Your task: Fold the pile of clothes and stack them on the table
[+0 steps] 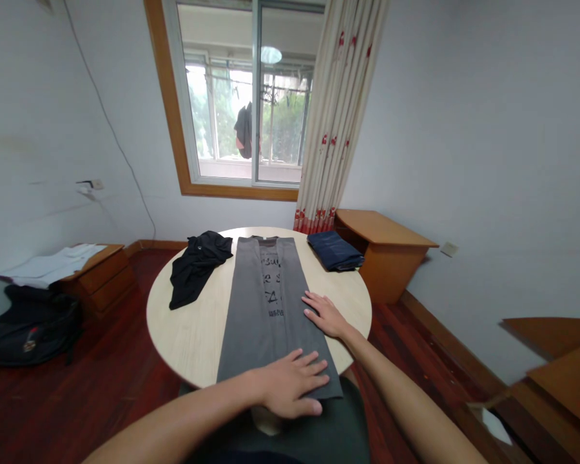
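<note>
A grey T-shirt [246, 309] with black lettering lies lengthwise on the round table [174, 345], both sides folded in toward the middle so that it forms a long strip. Its collar points to the window and its hem hangs at the near table edge. My left hand [292, 383] rests flat on the lower part near the hem, fingers spread. Farther up, my right hand [325, 314] lies on the right folded edge, its fingers stretched out. Neither hand grips the cloth.
A crumpled black garment [198, 264] lies on the table's left side. Folded dark blue jeans [336, 250] sit at the back right. Behind them stands a wooden desk [384, 229] beside a curtain [338, 116]. A black bag [33, 328] is on the floor near a small cabinet [104, 277].
</note>
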Motion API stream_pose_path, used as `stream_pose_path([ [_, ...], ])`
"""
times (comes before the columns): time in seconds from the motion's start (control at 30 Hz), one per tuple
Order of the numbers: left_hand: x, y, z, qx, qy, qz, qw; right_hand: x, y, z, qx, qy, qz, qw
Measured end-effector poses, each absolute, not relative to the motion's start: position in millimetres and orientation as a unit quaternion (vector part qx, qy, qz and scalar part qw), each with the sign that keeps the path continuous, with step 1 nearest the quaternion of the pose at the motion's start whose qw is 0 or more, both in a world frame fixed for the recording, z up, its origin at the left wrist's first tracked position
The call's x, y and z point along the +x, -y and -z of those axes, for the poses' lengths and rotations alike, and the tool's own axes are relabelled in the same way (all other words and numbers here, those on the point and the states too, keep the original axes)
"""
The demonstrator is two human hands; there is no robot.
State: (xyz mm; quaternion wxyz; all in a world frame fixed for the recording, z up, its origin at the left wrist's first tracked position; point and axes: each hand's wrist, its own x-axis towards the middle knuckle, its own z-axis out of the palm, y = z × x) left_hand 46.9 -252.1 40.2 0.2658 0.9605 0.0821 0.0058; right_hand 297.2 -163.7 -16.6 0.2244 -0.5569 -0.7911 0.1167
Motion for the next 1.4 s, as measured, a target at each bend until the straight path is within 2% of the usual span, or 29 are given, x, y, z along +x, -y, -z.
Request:
stream_pose_path([
  [0.07,27,243,-50,0.934,-0.061,-0.022,0.352,302,162,19,-0.549,0.785,-0.127,0.259],
  [0.13,-2,226,-56,0.905,-0.122,-0.087,0.397,308,160,22,-0.541,0.776,-0.134,0.294],
  [0.2,-36,205,-52,0.886,-0.228,-0.16,0.37,314,158,25,-0.538,0.771,-0.135,0.314],
  [0.3,-85,175,-32,0.876,-0.319,-0.175,0.316,318,157,26,-0.531,0.773,-0.133,0.321],
  [0.43,-124,152,-7,0.886,-0.346,-0.162,0.263,320,156,22,-0.497,0.79,-0.198,0.298],
  [0.57,-125,141,-5,0.896,-0.339,-0.16,0.239,322,153,19,-0.477,0.785,-0.28,0.28],
  [0.63,-119,135,-8,0.899,-0.342,-0.173,0.214,322,150,17,-0.482,0.791,-0.252,0.279],
  [0.8,-105,112,-14,0.909,-0.349,-0.177,0.143,318,135,14,-0.5,0.816,-0.1,0.273],
  [0.9,-101,100,-18,0.918,-0.337,-0.17,0.12,312,125,13,-0.496,0.822,-0.066,0.271],
  [1.13,-98,104,-20,0.922,-0.308,-0.147,0.181,314,116,15,-0.465,0.846,-0.06,0.253],
  [1.27,-105,124,-21,0.911,-0.301,-0.161,0.232,323,135,13,-0.443,0.853,-0.108,0.253],
  [1.4,-113,156,-44,0.909,-0.26,-0.132,0.299,325,170,-10,-0.417,0.859,-0.186,0.232],
])
